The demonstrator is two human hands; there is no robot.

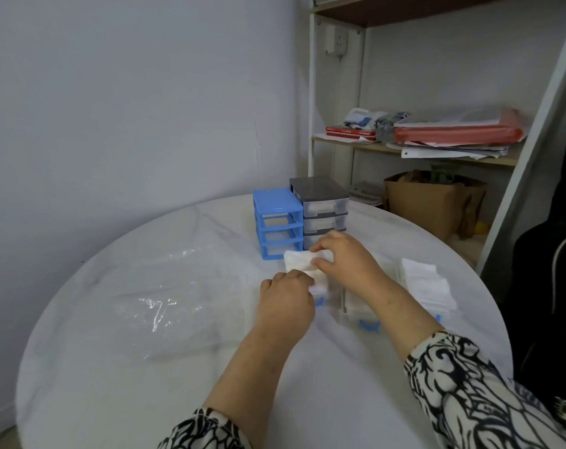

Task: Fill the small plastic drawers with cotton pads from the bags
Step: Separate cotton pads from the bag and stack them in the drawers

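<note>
Both hands are busy with one stack of cotton pads (302, 261) near the middle of the counter (145, 367); the right hand (346, 257) has fingers and thumb curled round the stack's right end, pinching it, while the left hand (286, 298) closes its bent fingers on the near edge; the step in hand looks like settling this stack into a pulled-out clear drawer (320, 298) lying just under the hands, its blue handle peeping out beside the left wrist. I would judge the next move calls for squaring the pads and pressing them down level so the drawer can slide back into its frame. Just right of the hands sits a second drawer (356, 306) with pads in it, and beyond that more loose pads (421, 283) in a heap; behind stand the blue drawer unit (277, 222), its slots empty, and touching it the grey drawer unit (322, 205), whose upper drawers show white through the plastic; an emptied-looking clear bag (158, 306) lies flat to the left.
</note>
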